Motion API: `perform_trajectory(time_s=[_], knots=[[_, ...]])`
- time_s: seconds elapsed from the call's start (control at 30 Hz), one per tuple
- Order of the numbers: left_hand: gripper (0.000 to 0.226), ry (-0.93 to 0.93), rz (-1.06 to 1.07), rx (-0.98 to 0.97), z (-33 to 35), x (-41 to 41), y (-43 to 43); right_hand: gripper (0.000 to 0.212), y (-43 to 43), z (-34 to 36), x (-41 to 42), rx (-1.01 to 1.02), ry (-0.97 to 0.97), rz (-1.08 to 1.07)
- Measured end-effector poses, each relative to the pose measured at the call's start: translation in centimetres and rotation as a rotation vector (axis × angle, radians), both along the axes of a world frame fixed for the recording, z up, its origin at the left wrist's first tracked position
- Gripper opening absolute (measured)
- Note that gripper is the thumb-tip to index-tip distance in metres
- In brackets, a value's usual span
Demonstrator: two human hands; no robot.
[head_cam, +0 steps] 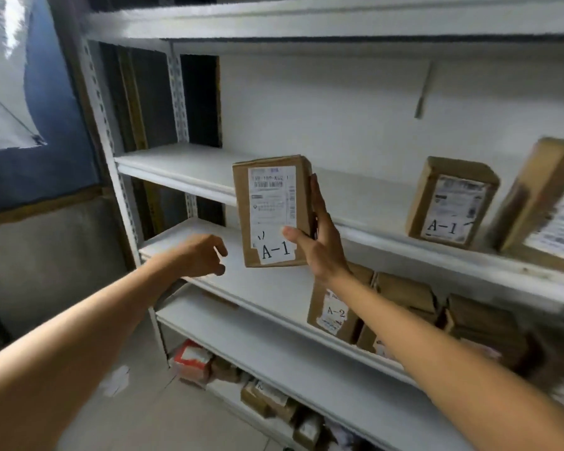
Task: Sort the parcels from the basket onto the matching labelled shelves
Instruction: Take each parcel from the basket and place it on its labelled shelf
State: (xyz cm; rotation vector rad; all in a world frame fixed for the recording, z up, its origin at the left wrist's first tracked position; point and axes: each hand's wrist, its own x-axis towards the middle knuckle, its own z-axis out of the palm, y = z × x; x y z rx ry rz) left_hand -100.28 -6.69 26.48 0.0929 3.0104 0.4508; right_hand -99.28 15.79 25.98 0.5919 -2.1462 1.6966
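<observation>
The right hand (323, 242) has the held parcel (267, 190) in a firm grasp, thumb pressed across the front by the handwritten "A-1" sticker and the fingers running straight up its right side. The brown box stands upright in the air in front of the rack, label to the camera, its top half level with the upper shelf (176, 180) and resting on nothing. The left hand (202, 255) hovers just beside the box's lower left corner, fingers loosely curled, gripping nothing and not touching it. Along that upper shelf to the right, a standing parcel (450, 203) also reads "A-1", with a blurred, tilted box (547, 203) beside it. One level down, the middle shelf (267, 288) carries an A-2 parcel (332, 317) among other brown boxes, partly hidden behind the right forearm.
</observation>
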Motion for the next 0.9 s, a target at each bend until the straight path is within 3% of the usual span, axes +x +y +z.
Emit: perform_trajectory(time_s=[0.17, 0.4, 0.6, 0.7, 0.83, 0.9], knots=[[0.037, -0.025, -0.224, -0.071, 0.0, -3.2, 5.0, 0.056, 4.0, 0.4, -0.3, -0.073, 0.018, -0.219], [0.034, -0.006, -0.342, 0.057, 0.7, -7.3, 10.1, 0.075, 8.5, 2.6, -3.2, -0.133, 0.044, -0.339], [0.034, 0.020, -0.337, 0.089, 2.3, -10.7, 11.0, 0.077, 9.9, 3.5, -7.5, -0.145, 0.064, -0.322], [0.035, -0.020, -0.345, 0.091, 3.1, -11.5, 11.0, 0.083, 10.7, 4.7, -9.4, -0.198, 0.144, -0.467], [0.031, -0.241, -0.315, 0.575, 3.7, -11.3, 12.1, 0.083, 10.8, 4.0, -11.1, 0.120, -0.095, -0.349], [0.033, -0.182, -0.302, 0.726, 3.3, -11.4, 12.2, 0.086, 10.3, 3.3, -11.3, 0.086, -0.234, -0.240]])
